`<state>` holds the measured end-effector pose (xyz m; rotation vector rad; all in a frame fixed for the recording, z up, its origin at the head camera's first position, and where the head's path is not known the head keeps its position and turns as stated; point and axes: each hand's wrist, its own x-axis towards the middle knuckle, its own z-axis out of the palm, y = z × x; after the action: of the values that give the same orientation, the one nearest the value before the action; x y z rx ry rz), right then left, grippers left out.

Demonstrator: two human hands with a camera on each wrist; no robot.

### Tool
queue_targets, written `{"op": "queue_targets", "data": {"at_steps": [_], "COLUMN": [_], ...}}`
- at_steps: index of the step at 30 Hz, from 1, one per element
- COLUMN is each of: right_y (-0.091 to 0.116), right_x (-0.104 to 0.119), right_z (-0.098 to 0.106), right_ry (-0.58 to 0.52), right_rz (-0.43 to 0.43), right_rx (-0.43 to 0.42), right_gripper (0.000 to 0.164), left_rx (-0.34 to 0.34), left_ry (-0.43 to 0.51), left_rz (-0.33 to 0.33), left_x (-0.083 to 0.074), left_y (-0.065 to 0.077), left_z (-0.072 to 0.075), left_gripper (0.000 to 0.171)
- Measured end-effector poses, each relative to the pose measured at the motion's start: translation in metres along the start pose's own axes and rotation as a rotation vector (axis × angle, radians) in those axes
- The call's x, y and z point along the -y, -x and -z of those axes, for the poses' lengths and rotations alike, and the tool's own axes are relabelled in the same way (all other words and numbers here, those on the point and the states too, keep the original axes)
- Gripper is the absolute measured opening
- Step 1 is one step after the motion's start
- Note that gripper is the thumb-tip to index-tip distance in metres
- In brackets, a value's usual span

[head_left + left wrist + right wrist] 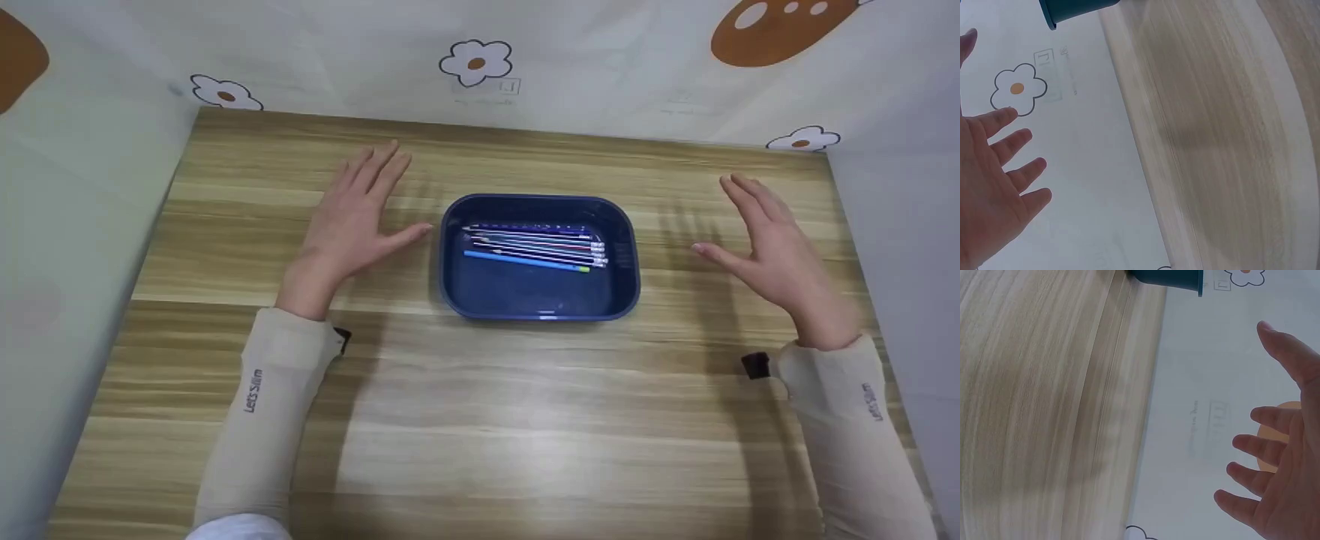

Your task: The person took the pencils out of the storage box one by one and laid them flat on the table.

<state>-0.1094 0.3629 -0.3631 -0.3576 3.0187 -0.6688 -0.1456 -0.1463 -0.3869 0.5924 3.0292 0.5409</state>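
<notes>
A dark blue rectangular bin (pixel 540 300) stands on the wooden table, with several pencils (pixel 540 244) lying side by side in it. Nearest the bin's front, among them, is a bright blue pencil (pixel 525 260) with a yellow-green end. To the left of the bin my left hand (pixel 349 217) is held with fingers straight and thumb spread toward the rim, holding nothing. My right hand (pixel 772 251) hovers farther off on the right side, fingers extended and thumb apart, also holding nothing. Each wrist view catches just a corner of the bin (pixel 1078 8) (pixel 1174 278) at its top.
A pale wall covering (pixel 600 90) with flower prints rises behind the table's back edge. Similar sheets border the left and right sides. The wooden table top (pixel 525 420) stretches in front of the bin. Small black devices (pixel 756 365) sit at both sleeve cuffs.
</notes>
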Motion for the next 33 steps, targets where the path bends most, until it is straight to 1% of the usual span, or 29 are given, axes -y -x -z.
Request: {"op": "queue_targets", "data": {"at_steps": [5,7,16,22,27,33], "right_y": [0.001,0.001,0.001,0.002,0.003,0.004], "right_x": [0.001,0.002,0.003,0.005,0.007,0.010], "right_z": [-0.001,-0.002,-0.004,-0.006,-0.008,-0.009], "right_ry": [0.006,0.009,0.011,0.009,0.014,0.018], "right_rz": [-0.003,-0.004,0.009,0.020,0.025,0.021], "right_rx": [0.012,0.019,0.027,0.019,0.022,0.024], "right_gripper": [0.087,0.087,0.085,0.083,0.083,0.082], "left_rx": [0.025,0.026,-0.001,0.003,0.007,-0.008], "left_ry": [0.013,0.021,0.050,0.059,0.080,0.084], "left_rz": [0.008,0.011,-0.011,-0.032,-0.034,-0.041], "left_x": [0.000,0.000,0.000,0.001,0.001,-0.001], "left_y": [0.001,0.001,0.003,0.003,0.005,0.008], "left_z": [0.000,0.000,-0.002,-0.003,-0.004,-0.005], "left_gripper": [0.091,0.091,0.085,0.080,0.076,0.072]}}
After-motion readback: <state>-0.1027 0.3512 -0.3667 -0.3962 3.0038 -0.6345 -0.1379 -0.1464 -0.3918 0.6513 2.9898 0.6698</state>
